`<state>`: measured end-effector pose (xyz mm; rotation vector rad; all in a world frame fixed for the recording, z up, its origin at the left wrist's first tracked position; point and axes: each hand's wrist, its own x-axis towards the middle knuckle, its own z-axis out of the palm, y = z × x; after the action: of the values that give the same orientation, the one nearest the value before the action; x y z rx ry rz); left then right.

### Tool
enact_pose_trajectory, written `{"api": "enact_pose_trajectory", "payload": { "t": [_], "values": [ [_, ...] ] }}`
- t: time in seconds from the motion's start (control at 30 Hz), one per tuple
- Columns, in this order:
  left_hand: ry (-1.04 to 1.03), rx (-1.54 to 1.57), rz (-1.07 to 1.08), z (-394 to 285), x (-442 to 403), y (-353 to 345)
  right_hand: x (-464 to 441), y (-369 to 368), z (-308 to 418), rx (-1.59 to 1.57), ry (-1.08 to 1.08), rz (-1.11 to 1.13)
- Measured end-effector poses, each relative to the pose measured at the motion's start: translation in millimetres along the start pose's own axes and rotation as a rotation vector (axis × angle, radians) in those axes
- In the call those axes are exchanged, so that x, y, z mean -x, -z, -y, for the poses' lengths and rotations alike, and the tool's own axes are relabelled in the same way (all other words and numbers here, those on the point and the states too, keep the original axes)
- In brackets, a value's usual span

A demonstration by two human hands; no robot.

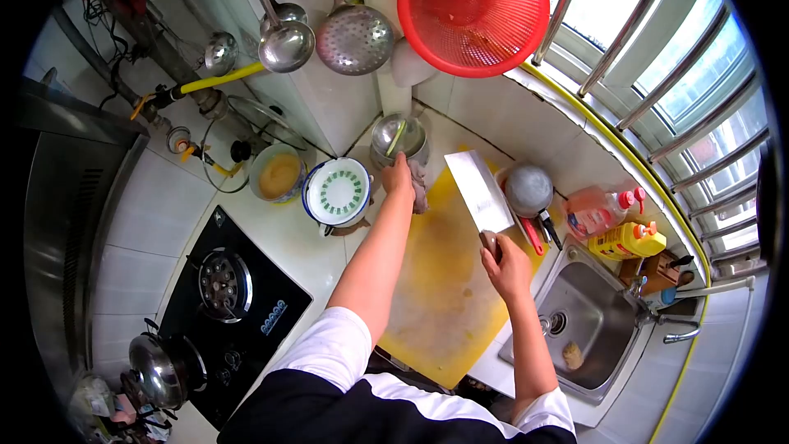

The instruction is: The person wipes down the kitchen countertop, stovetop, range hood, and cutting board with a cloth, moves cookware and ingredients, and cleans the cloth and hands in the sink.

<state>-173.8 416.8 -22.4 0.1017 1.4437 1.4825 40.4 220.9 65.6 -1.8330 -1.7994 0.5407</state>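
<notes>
My right hand [507, 267] is wrapped round the dark handle of a cleaver [479, 191], its broad blade pointing away over the right side of the yellow cutting board [448, 279]. At the back, my left hand [399, 179] reaches to the front rim of a metal pot [400, 156]. Its fingers are pinched at the lower end of a thin pale-green stalk [396, 136], which slants up over the pot. A greyish-brown cloth [418, 187] lies close beside that hand.
Left of the pot are an enamel basin [336, 191] and a bowl of yellowish contents [279, 174]. A gas hob [223, 312] with a lidded pot [164, 370] is further left. The sink [596, 325] and bottles [627, 240] stand right. A red colander [474, 8] and ladles [286, 45] hang above.
</notes>
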Motion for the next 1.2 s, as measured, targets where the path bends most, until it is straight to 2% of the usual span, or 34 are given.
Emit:
{"api": "enact_pose_trajectory", "payload": {
  "t": [0.07,0.17,0.27,0.43,0.57,0.7,0.77,0.83,0.93,1.0,1.03,1.1,1.13,1.17,1.2],
  "values": [
    [-0.062,-0.193,-0.029,5,-19,2,-17,-10,-7,0.170,0.055,0.034],
    [-0.142,-0.244,-0.100,12,-34,5,-36,-22,-20,0.190,0.169,0.002],
    [-0.038,-0.144,-0.048,-13,-6,4,-57,-29,-20,0.186,0.245,0.033],
    [-0.053,-0.115,0.022,-13,-9,3,-102,-52,-12,0.219,0.398,0.133],
    [-0.017,-0.076,0.033,-34,21,1,-134,-75,0,0.220,0.394,0.199],
    [-0.063,-0.111,-0.003,-26,14,3,-165,-100,10,0.148,0.347,0.191],
    [-0.061,-0.322,-0.073,-30,16,3,-178,-114,10,0.156,0.368,0.159],
    [-0.071,-0.293,-0.051,-34,22,2,-184,-124,7,0.165,0.382,0.127],
    [-0.079,-0.242,-0.049,-30,20,1,-181,-124,17,0.221,0.370,0.083],
    [-0.073,-0.208,-0.029,-29,20,7,-169,-119,24,0.180,0.432,-0.183],
    [-0.030,-0.190,-0.009,-28,22,12,-156,-114,26,0.182,0.406,-0.170],
    [0.013,-0.145,0.180,-29,46,28,-124,-95,29,-0.161,0.415,-0.267],
    [-0.047,-0.144,0.262,-22,62,40,-99,-92,22,-0.149,0.387,-0.261],
    [-0.024,-0.153,0.273,-5,69,52,-64,-89,15,-0.220,0.304,-0.243],
    [-0.171,-0.294,0.294,16,70,63,-32,-85,10,-0.293,0.230,-0.233]
  ]
}}
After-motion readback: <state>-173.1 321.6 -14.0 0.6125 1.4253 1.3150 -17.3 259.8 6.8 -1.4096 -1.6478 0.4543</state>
